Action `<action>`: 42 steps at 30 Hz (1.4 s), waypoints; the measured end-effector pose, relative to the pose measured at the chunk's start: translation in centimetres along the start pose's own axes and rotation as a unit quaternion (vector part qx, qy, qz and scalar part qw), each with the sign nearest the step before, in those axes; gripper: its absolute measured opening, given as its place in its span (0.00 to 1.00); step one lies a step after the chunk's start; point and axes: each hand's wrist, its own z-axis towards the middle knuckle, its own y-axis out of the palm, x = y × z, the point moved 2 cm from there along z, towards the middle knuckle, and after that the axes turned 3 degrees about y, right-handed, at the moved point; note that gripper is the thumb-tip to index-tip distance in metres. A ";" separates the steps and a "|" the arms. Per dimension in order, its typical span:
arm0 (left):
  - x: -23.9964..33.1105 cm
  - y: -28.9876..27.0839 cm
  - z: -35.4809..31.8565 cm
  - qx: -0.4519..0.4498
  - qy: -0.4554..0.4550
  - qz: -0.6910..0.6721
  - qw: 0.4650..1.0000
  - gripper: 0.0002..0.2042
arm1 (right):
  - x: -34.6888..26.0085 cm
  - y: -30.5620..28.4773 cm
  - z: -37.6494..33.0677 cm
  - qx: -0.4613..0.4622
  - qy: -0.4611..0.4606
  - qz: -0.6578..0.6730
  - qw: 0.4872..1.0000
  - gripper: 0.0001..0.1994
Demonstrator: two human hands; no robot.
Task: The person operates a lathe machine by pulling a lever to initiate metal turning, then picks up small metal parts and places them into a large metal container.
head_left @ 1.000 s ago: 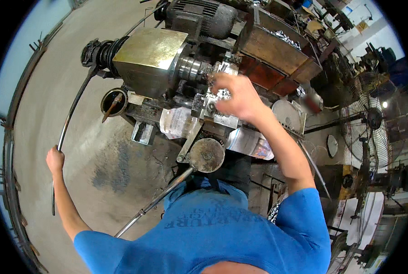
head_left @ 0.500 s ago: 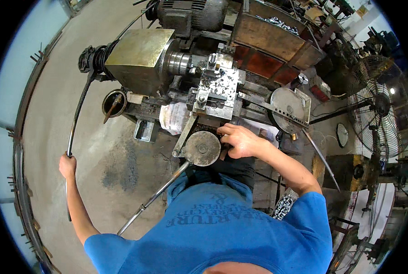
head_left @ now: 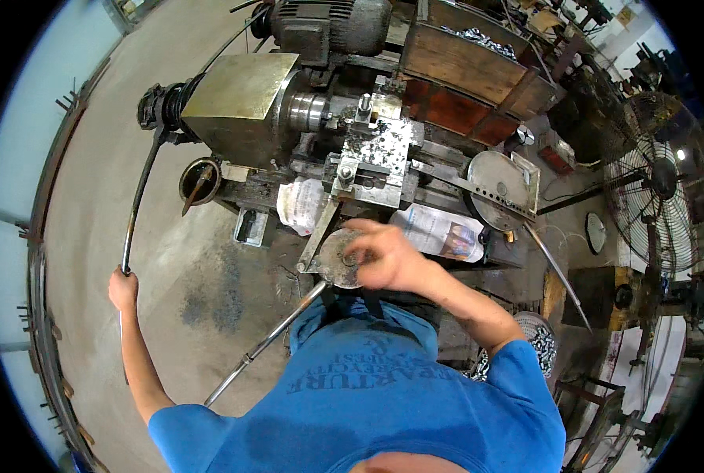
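- Off to my left, the long rod (head_left: 143, 189) slopes down from the dark fittings (head_left: 158, 109) at the end of the machine (head_left: 245, 134), and my left grip (head_left: 123, 289) is wrapped closely round it
- Over the round disc (head_left: 334, 270), just in front of my blue shirt (head_left: 360, 394), hangs my right grip (head_left: 395, 258), its fingers curled and blurred; I cannot tell whether they touch the disc or hold anything
- From that disc a steel handle (head_left: 269, 337) slants down to the left, and a flat link (head_left: 320, 234) rises along its left side
- Beyond it sits the slide block (head_left: 375, 146), strewn with dark chips, near a shiny round spindle (head_left: 308, 110)
- Left of the block, a round pot (head_left: 184, 183) holds a brown-handled tool (head_left: 198, 191) leaning over its rim, with a pale crumpled sheet (head_left: 300, 205) between pot and disc
- To the right of the link, a printed paper (head_left: 438, 231) lies near a round metal plate (head_left: 498, 177)
- Behind the machine, a motor (head_left: 328, 24) stands beside a rusty box (head_left: 466, 59) with silvery pieces (head_left: 482, 38) in it; a large fan (head_left: 659, 189) stands far to my right
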 end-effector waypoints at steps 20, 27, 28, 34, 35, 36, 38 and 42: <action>-0.3 1.1 0.3 0.020 0.002 0.007 1.000 0.10 | 2.4 1.0 1.1 0.005 0.160 0.199 0.967 0.14; 1.3 -0.1 -1.6 0.010 -0.017 0.011 1.000 0.10 | -14.2 -6.5 -1.0 0.088 -0.268 -0.264 0.922 0.23; 0.3 0.5 -1.5 0.013 -0.016 0.007 1.000 0.11 | -16.3 -7.6 -1.4 0.072 -0.290 -0.278 0.913 0.22; 1.4 0.4 -1.3 -0.009 -0.029 0.018 0.999 0.12 | -22.6 -9.1 -4.1 -0.024 -0.281 -0.294 0.913 0.20; 0.3 0.6 -2.0 -0.011 -0.040 0.024 0.999 0.12 | -22.6 -9.3 -3.7 -0.044 -0.280 -0.284 0.916 0.20; 1.2 0.3 -1.3 -0.007 -0.026 0.020 0.999 0.12 | -23.3 -9.5 -4.4 -0.046 -0.262 -0.288 0.920 0.19; 1.7 -0.2 -1.8 0.009 -0.034 0.020 0.999 0.11 | -23.8 -9.9 -4.7 -0.063 -0.246 -0.279 0.926 0.18; 1.2 0.3 -1.8 0.014 -0.033 0.018 0.999 0.11 | -24.4 -10.6 -4.9 -0.087 -0.212 -0.265 0.937 0.17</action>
